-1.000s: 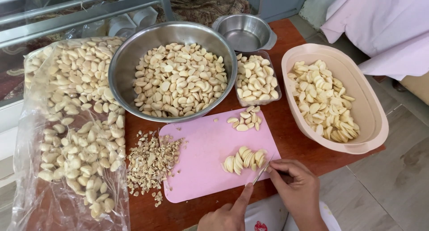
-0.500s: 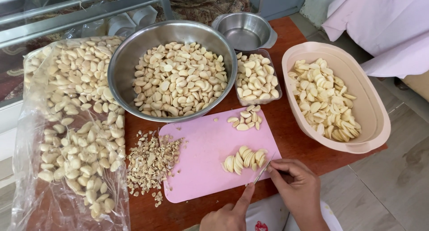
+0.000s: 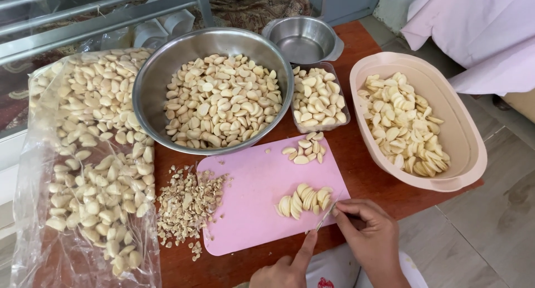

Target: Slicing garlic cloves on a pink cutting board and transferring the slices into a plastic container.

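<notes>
**Knife at the near-right garlic row**

Your right hand [image 3: 373, 238] has fingers closed round a small knife [image 3: 326, 215], blade tip w/ the lined-up garlic cloves [image 3: 304, 201] at the pink board's [image 3: 251, 210] near right, prob. lined up for quick trimming. Left hand [image 3: 287, 268]: index finger stretched onto the board edge, holding nothing. Trimmings pile [image 3: 186, 207] sits left, off the board on the surface [image 3: 362, 171].

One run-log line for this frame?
right hand: grips knife | left hand: finger on pink board | garlic row at blade
</notes>
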